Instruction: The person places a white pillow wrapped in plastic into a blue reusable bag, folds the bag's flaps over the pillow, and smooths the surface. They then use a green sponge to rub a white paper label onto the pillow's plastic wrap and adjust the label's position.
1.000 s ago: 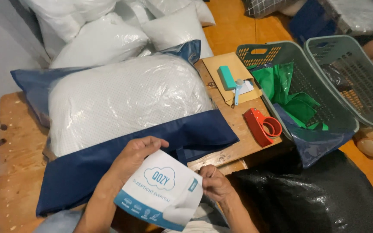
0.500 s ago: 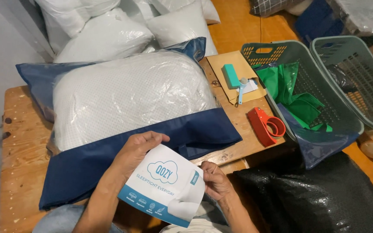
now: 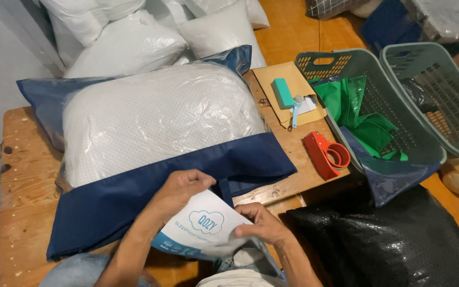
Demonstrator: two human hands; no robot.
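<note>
A white pillow in a clear plastic bag with dark blue fabric panels [image 3: 155, 122] lies on the wooden table [image 3: 22, 180]. Both hands hold a white and blue printed card [image 3: 197, 228] at the near edge of the bag's blue band [image 3: 150, 186]. My left hand [image 3: 179, 191] grips the card's upper left edge, knuckles against the blue fabric. My right hand [image 3: 258, 226] pinches the card's right side, just off the table's front edge.
A red tape dispenser [image 3: 325, 154] and a teal lint roller [image 3: 285, 95] on brown card lie at the table's right end. Two grey-green baskets [image 3: 426, 143] stand to the right, one holding green fabric [image 3: 362, 117]. Bagged pillows [image 3: 128, 42] pile behind. Black plastic [image 3: 378, 244] lies lower right.
The card has dropped lower and nearer to me, its bottom now partly hidden by my lap. My right hand has slid up over its right edge.
</note>
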